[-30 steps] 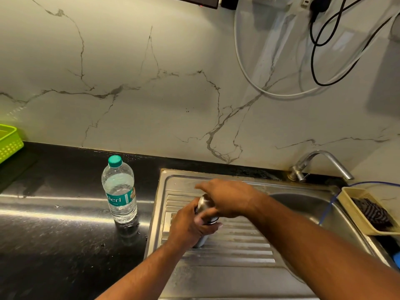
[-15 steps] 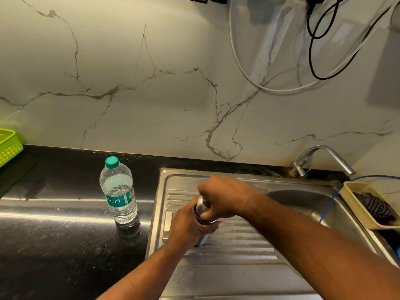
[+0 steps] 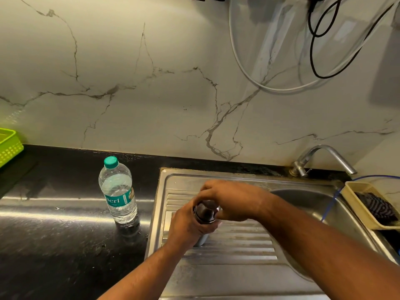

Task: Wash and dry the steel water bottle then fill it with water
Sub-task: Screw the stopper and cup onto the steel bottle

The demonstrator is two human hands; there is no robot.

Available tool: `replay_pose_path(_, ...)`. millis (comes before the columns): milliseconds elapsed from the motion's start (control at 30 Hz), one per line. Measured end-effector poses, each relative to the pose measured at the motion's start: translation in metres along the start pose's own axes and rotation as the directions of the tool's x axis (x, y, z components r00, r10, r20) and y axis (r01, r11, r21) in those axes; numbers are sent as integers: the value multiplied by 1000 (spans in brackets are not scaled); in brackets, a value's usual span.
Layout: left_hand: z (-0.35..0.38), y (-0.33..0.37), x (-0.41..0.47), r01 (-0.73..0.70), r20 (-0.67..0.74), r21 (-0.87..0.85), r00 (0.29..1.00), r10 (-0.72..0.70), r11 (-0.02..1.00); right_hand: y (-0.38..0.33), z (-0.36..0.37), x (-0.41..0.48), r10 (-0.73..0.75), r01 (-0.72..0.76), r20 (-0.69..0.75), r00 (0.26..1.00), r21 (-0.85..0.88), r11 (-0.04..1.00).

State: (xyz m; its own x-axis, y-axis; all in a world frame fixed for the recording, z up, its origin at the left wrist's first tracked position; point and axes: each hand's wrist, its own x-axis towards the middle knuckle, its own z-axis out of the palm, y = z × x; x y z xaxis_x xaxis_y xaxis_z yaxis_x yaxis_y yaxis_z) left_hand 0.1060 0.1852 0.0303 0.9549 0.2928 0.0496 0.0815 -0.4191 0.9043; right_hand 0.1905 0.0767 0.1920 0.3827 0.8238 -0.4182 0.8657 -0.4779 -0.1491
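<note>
The steel water bottle (image 3: 202, 238) stands upright on the ribbed drainboard of the steel sink (image 3: 238, 252). My left hand (image 3: 188, 228) grips its body from the left, hiding most of it. My right hand (image 3: 231, 200) comes over from the right and its fingers hold the dark cap (image 3: 205, 213) at the bottle's top. A clear plastic water bottle (image 3: 118, 191) with a green cap and green label stands on the black counter to the left of the sink.
The sink basin (image 3: 307, 202) lies to the right, with a steel tap (image 3: 320, 158) at the back. A beige tray holding a dark striped cloth (image 3: 375, 206) sits at the far right. A green basket (image 3: 8, 146) is at the left edge. Cables hang on the marble wall.
My right hand has shifted its hold on the cap, turning slightly, so the dark cap shows more. The left hand keeps its grip; the bottle stays in place.
</note>
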Motion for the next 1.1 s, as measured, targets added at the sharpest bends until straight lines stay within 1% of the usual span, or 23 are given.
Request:
replay_pose_path(67, 0, 2, 0, 7, 5, 15, 1000, -7, 1000, -3, 4, 1, 38, -39, -54, 998, -16, 999)
replay_pose_path(133, 0, 4, 0, 6, 7, 13, 1000, -6, 1000, -10, 4, 4, 142, -145, -93, 985, -18, 989)
replay_pose_path(267, 1, 4, 1, 47, -3, 19, 999, -47, 999, -17, 11, 17, 367, -390, -189, 911, -103, 915)
replay_pose_path(333, 2, 2, 1, 51, -6, 10, 999, -51, 999, -15, 15, 20, 419, -442, -183, 889, -107, 891)
replay_pose_path(367, 1, 2, 1, 39, -9, 6, 999, -39, 999, -13, 15, 19, 412, -436, -183, 893, -118, 892)
replay_pose_path(433, 0, 3, 0, 5, -3, -17, 1000, -5, 1000, -7, 13, 12, 362, -373, -148, 921, -58, 926)
replay_pose_path(500, -2, 6, 0, -3, 11, -2, 1000, 3, 1000, -1, 10, 5, 248, -247, -22, 968, 44, 968)
replay_pose_path(533, -3, 7, 0, 4, 7, 23, 1000, -4, 1000, -1, 7, 2, 189, -190, 31, 981, 38, 981)
replay_pose_path(567, -4, 7, 0, 25, 2, 37, 1000, -25, 999, -3, 6, 0, 139, -141, 49, 989, 24, 990)
replay_pose_path(600, -4, 7, 0, 43, 4, 37, 999, -43, 998, -4, 8, 0, 117, -118, 29, 993, 19, 993)
replay_pose_path(633, -4, 7, 0, 56, 7, 36, 998, -56, 998, -5, 9, 0, 124, -123, -17, 992, 31, 992)
replay_pose_path(700, -3, 6, -1, 44, 12, 35, 999, -45, 998, -10, 9, 1, 198, -196, -98, 975, 32, 980)
replay_pose_path(800, -1, 6, 1, 33, 0, 36, 999, -33, 999, -18, 7, 5, 313, -338, -192, 930, -112, 935)
replay_pose_path(867, 0, 6, 2, 49, -2, 50, 999, -49, 998, -21, 9, 7, 360, -395, -219, 907, -145, 907)
replay_pose_path(933, 1, 3, 2, 47, -1, 14, 999, -47, 999, -19, 13, 9, 352, -394, -232, 907, -167, 904)
replay_pose_path(967, 1, 2, 2, 44, 1, -15, 999, -44, 999, -16, 14, 9, 325, -366, -231, 917, -162, 917)
replay_pose_path(1000, 1, -1, 2, 49, 9, -32, 999, -49, 998, -13, 14, 8, 273, -307, -215, 938, -142, 941)
replay_pose_path(1067, 0, -2, 3, 61, 28, -2, 998, -61, 998, -3, 14, 7, 100, -112, -118, 988, -99, 989)
replay_pose_path(1100, 0, -2, 4, 70, 34, 21, 997, -71, 997, 2, 15, 7, 27, -34, -75, 997, -88, 996)
